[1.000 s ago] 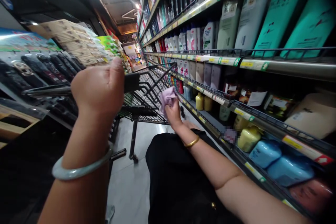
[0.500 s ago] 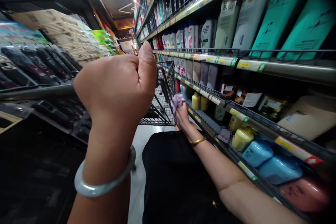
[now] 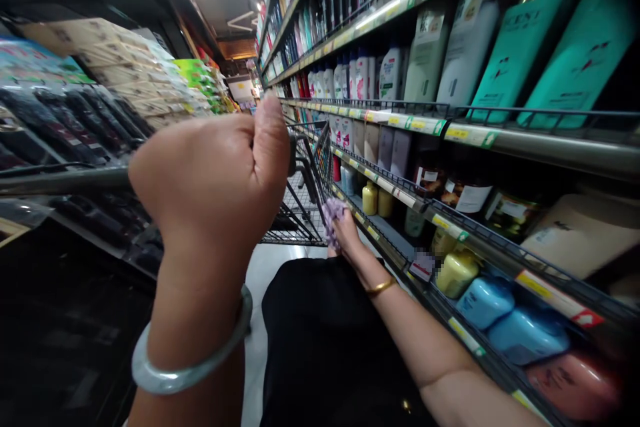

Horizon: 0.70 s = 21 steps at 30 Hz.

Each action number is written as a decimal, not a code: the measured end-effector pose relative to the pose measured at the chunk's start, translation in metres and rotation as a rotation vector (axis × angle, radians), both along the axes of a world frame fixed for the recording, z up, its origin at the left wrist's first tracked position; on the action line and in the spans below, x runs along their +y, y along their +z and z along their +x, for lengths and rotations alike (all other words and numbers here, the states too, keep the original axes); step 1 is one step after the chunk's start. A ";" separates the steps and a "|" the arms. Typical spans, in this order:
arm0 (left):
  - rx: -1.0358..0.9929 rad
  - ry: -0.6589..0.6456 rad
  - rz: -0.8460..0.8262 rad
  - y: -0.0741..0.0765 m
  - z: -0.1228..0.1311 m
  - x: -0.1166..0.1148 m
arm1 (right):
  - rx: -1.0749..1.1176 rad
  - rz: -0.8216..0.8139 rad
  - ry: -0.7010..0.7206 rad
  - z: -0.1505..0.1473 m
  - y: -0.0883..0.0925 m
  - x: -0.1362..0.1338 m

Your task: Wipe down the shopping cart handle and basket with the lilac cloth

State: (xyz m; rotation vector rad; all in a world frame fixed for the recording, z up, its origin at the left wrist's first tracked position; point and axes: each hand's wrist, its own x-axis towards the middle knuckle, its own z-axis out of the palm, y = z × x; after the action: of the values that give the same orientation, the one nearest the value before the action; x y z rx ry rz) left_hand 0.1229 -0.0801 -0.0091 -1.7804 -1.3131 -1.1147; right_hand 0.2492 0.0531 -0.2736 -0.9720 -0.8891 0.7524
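My left hand (image 3: 210, 173) is closed around a dark horizontal bar, the handle (image 3: 65, 180) of a shopping cart (image 3: 295, 233); its fingertips are hidden behind the fist. A pale bangle circles that wrist. Lower down on the right, my right hand (image 3: 346, 232) holds a crumpled light purple cloth (image 3: 332, 217), close to the cart's side and the lower shelf. Near it, small yellow bottles (image 3: 369, 198) stand on the bottom shelf.
Shelves of shampoo and lotion bottles (image 3: 505, 47) line the right side, with wire-railed edges (image 3: 420, 123). Stacked boxes (image 3: 105, 70) and dark packaged goods (image 3: 65, 113) are on the left. Pale floor (image 3: 280, 267) shows below the cart, and the aisle runs ahead.
Both hands appear slightly lower and farther left in view, and the shelves have shifted a little too. My left hand keeps its hold on the handle, my right hand on the cloth.
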 end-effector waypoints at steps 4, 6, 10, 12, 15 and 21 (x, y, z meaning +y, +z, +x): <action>0.022 0.012 -0.055 0.003 -0.003 -0.004 | 0.028 0.069 -0.008 -0.005 0.030 -0.024; 0.031 0.036 -0.083 0.004 -0.004 -0.006 | 0.020 0.270 -0.004 -0.007 0.061 -0.046; 0.033 0.065 -0.110 0.004 -0.004 -0.009 | -0.198 0.608 -0.129 -0.009 0.097 -0.073; 0.049 0.067 -0.134 0.005 -0.004 -0.009 | -0.187 0.574 -0.190 -0.010 0.096 -0.070; 0.058 0.057 -0.149 0.005 -0.004 -0.010 | 0.047 0.344 -0.139 -0.011 0.098 -0.062; 0.082 0.010 -0.185 0.005 -0.006 -0.009 | 0.130 0.628 0.017 -0.018 0.154 -0.110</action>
State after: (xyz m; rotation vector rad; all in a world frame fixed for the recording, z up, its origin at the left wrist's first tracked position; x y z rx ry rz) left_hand 0.1166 -0.0889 -0.0041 -1.9287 -1.4127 -0.9293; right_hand 0.2315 -0.0572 -0.1195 -0.3560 -0.9390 0.4924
